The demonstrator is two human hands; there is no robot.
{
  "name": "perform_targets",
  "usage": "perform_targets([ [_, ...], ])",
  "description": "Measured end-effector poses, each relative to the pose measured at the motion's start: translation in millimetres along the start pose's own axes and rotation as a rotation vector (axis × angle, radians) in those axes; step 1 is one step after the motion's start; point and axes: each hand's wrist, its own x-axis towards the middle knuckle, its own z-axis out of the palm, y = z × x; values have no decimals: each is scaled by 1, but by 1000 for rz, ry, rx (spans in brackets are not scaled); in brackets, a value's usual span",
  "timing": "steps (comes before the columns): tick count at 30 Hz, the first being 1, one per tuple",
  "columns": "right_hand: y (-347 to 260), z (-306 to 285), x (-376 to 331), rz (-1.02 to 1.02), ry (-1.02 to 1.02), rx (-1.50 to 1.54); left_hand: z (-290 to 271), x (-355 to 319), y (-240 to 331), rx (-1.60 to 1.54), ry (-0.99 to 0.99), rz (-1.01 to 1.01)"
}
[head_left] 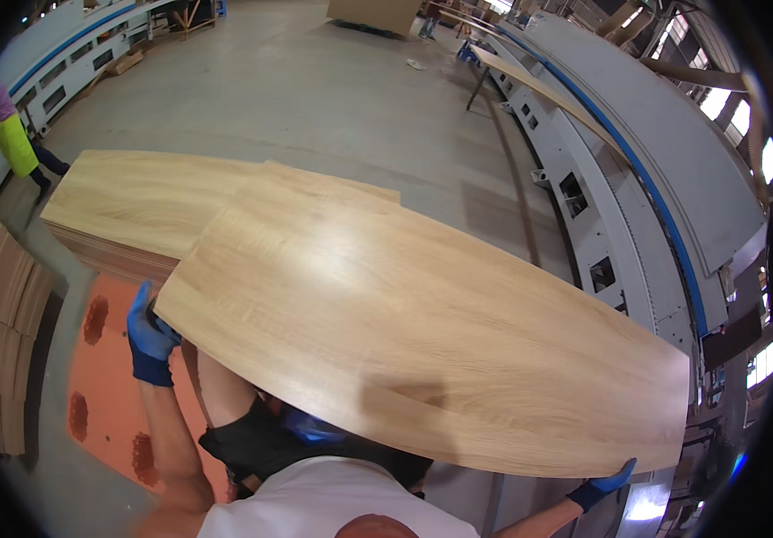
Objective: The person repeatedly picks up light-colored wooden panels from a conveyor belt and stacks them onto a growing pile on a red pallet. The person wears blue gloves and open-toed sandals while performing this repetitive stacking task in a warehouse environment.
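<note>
A large light-oak wood panel [422, 332] fills the middle of the frame, slanting from centre left down to the lower right. The left hand [149, 336], in a blue glove, has its grip closed over the panel's left corner at centre left. The right hand [603, 487], also in a blue glove, grips the panel's near edge at the lower right, fingers curled up around it. Behind the panel, toward the upper left, lies a stack of similar panels [135, 211]. A long grey machine [638, 179] with a blue stripe runs down the right side. A person in a yellow apron [10, 134] stands at the far left on the concrete floor [315, 99].
</note>
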Motion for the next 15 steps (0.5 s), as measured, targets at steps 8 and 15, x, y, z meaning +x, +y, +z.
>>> perform_targets([
  [8, 53, 100, -23, 195, -158, 31, -191, 71, 19, -71, 231, 85],
  [15, 199, 221, -139, 621, -350, 276, -294, 141, 98, -36, 425, 249],
])
